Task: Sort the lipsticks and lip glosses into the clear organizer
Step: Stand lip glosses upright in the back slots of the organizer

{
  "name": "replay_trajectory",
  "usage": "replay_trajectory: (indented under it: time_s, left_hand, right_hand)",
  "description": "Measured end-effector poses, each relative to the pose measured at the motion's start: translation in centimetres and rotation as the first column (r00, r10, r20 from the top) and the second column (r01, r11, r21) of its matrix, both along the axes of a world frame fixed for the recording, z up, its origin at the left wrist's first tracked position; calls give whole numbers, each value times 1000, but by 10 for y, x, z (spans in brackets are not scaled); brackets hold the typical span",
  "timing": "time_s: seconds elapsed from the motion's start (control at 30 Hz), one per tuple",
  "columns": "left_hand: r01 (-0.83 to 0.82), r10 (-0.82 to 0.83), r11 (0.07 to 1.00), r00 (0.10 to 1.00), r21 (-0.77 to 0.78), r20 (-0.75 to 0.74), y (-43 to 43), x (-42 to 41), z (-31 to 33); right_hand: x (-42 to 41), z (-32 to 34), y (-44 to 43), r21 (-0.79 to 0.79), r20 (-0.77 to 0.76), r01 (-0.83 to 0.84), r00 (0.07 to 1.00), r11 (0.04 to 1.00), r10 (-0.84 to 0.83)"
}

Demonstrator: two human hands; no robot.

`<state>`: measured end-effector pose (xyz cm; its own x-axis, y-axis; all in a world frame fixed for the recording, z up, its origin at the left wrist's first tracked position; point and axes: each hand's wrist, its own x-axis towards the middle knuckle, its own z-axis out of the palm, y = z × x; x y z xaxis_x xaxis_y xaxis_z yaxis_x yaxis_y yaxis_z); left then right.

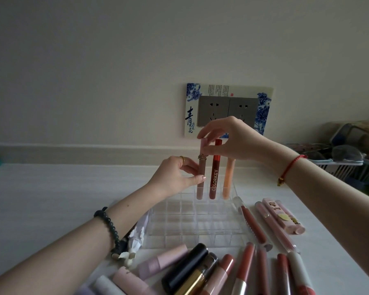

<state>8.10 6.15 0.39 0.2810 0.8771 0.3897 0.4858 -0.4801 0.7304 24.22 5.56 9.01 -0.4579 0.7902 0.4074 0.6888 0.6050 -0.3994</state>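
A clear organizer (192,222) with several square cells stands on the white table. In its back row three lip glosses stand upright: a brown-pink one (200,188), a dark red COLORKEY one (213,179) and an orange one (228,182). My right hand (228,139) pinches the pale cap of the brown-pink gloss from above. My left hand (177,175) grips that same tube at its middle with thumb and fingers. Several loose lipsticks and glosses (200,271) lie on the table in front of the organizer, and more glosses (271,224) lie to its right.
A wall socket (228,110) with a blue-and-white decorated frame is on the wall behind. A wire rack with dark items (347,154) stands at the far right. White-wrapped and black tubes (134,239) lie left of the organizer under my left forearm.
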Motion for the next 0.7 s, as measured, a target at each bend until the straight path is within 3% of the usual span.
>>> replay_trajectory:
  time_s: [0.7]
  left_hand:
    - [-17, 18, 1000, 999, 16, -27, -7, 0, 4]
  right_hand:
    - [-3, 8, -10, 6, 123, 12, 992, 1000, -13]
